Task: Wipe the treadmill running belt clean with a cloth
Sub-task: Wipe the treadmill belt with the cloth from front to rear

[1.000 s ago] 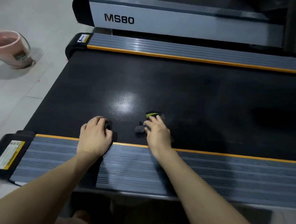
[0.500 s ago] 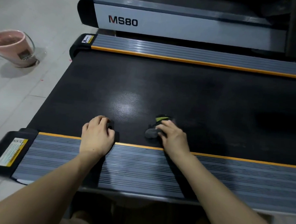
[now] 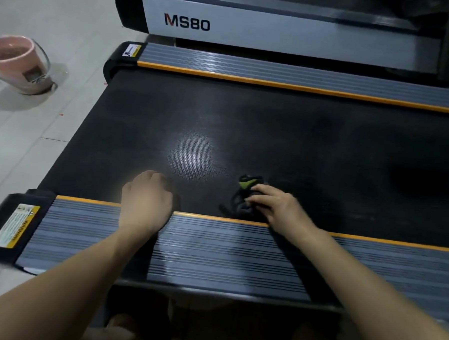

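belt: black running belt (image 3: 285,136) spans mid frame left to right, textured, one bright glare patch near centre-left
cloth: small dark cloth (image 3: 244,197) with a yellow-green patch at its far end, bunched up, lying on belt at near edge, just far side of the orange stripe
right hand: right hand (image 3: 278,206) on the cloth, fingers curled over it and pressing it to the belt, fingertips pointing left; wrist crosses the near side rail
left hand: left hand (image 3: 146,199) rests at the belt's near edge, left of cloth and apart from it; fingers curled under, knuckles up, nothing seen in it; heel of hand over the orange stripe
near side rail: grey ribbed near side rail (image 3: 214,252) with orange stripe along belt edge, both forearms lie across it
warning label: yellow and white warning label (image 3: 15,226) on black end cap at near left
far side rail: grey ribbed far side rail (image 3: 301,75), orange stripe, small sticker on its left end cap
second treadmill: second treadmill (image 3: 277,34) beyond, pale side panel marked MS80
bucket: pink bucket (image 3: 18,63) on floor far left, wire handle, well apart from belt
floor: pale tiled floor (image 3: 24,138) left of the machine
unclear: cloth's full shape mostly hidden under fingers
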A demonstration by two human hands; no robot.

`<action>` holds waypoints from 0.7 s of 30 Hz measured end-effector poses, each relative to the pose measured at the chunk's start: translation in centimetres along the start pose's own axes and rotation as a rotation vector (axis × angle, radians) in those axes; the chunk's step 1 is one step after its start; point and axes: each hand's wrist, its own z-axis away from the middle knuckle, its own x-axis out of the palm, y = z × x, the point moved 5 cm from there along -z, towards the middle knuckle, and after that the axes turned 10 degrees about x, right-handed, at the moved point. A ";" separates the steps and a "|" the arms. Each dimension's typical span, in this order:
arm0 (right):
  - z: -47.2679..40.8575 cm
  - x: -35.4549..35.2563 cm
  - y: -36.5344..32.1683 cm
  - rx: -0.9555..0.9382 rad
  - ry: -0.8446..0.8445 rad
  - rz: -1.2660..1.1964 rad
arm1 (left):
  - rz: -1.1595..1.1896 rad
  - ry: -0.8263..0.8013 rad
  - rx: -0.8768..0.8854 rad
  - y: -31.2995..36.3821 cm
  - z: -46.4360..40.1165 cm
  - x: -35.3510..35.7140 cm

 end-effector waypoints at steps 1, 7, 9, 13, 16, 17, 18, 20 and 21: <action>0.8 -1.1 1.0 0.037 0.024 0.009 | 0.000 -0.001 0.002 0.0 0.0 0.1; 0.8 0.5 -2.2 0.111 0.153 -0.055 | -0.014 -0.020 0.014 -0.1 -0.1 0.1; -1.0 3.4 -6.4 -0.019 0.117 -0.111 | -0.015 -0.019 0.015 -0.1 -0.2 0.1; -4.0 6.3 -11.5 -0.135 -0.010 -0.246 | -0.009 0.001 -0.023 -0.2 -0.1 -0.1; -3.6 5.1 -11.0 -0.235 -0.057 -0.192 | -0.021 -0.010 -0.039 -0.2 0.0 0.0; -3.2 4.5 -10.0 -0.247 -0.056 -0.151 | -0.025 -0.014 -0.042 -0.2 0.0 0.1; -2.8 3.8 -8.7 -0.234 -0.045 -0.118 | -0.029 -0.015 -0.043 -0.2 0.1 0.1; -2.3 2.5 -5.8 -0.157 0.004 -0.092 | -0.032 -0.012 -0.044 -0.2 0.1 0.0; -2.1 2.2 -4.8 -0.117 0.031 -0.087 | -0.032 -0.014 -0.045 -0.2 0.1 -0.1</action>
